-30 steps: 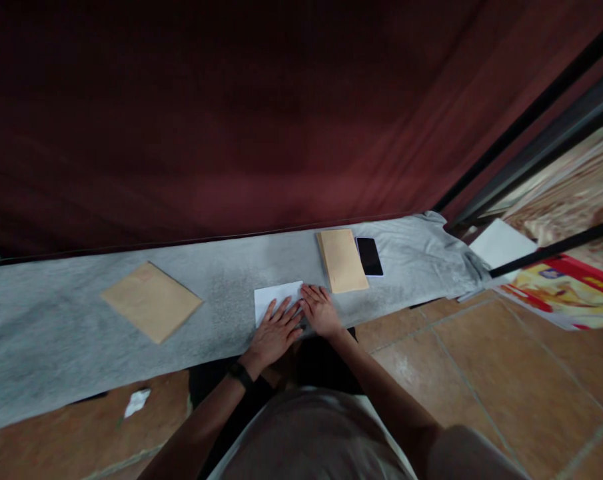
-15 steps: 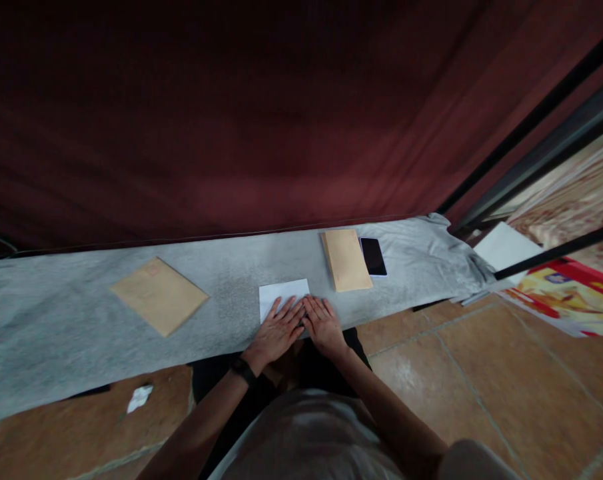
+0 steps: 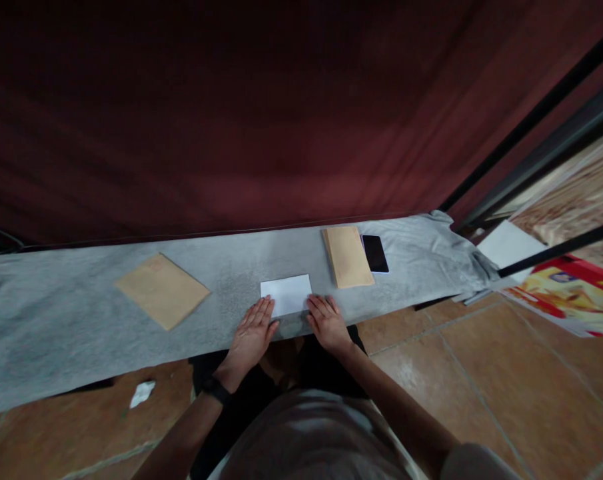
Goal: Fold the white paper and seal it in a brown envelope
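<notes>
A white sheet of paper [image 3: 287, 295], apparently folded, lies flat on the grey cloth in front of me. My left hand [image 3: 254, 331] rests flat at its left lower corner, fingers stretched out. At the right edge of the paper lies my right hand [image 3: 327, 323], its fingers also extended and pointing up and left. Neither hand grips anything. A stack of brown envelopes [image 3: 350, 257] sits beyond my right hand, and a single brown envelope [image 3: 162, 291] lies slanted to the left.
Grey cloth [image 3: 81, 340] covers the long narrow surface. A dark-screened phone [image 3: 376, 254] lies beside the envelope stack. Behind hangs a dark red curtain [image 3: 261, 133]. To the right are a black metal frame [image 3: 531, 127] and a red and yellow box [image 3: 571, 293]. Crumpled white paper [image 3: 142, 394] is on the tiled floor.
My left hand has slid left across the white paper to its left corner, uncovering most of it. My right hand has shifted slightly right, so the hands are now apart.
</notes>
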Available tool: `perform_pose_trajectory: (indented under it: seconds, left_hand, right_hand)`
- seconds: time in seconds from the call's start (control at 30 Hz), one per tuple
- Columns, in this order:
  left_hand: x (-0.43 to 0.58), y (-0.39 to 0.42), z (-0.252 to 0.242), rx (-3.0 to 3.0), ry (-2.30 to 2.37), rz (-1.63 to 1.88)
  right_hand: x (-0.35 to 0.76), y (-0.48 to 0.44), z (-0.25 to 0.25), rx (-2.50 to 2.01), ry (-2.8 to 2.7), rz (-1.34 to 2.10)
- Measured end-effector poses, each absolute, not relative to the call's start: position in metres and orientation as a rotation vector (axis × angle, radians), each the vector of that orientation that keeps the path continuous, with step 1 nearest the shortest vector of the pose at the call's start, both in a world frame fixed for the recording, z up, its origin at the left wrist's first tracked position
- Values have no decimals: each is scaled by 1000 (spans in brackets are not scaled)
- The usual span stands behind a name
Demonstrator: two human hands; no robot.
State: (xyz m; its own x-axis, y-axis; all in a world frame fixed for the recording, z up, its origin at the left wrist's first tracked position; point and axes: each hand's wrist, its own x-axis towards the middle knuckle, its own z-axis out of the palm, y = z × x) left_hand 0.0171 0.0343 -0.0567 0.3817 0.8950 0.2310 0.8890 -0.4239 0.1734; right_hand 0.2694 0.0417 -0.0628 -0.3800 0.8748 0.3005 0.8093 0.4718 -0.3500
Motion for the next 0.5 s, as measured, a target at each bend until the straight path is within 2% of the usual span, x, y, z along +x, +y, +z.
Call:
perform_pose_trajectory:
  seconds: [0.27, 0.5]
  left_hand:
    - [20, 58, -58, 2592, 1638, 215]
    - [16, 62, -32, 2507, 1651, 371]
  right_hand:
    - [252, 57, -67, -1432, -2275, 114]
    - [257, 69, -61, -1392, -2240, 200]
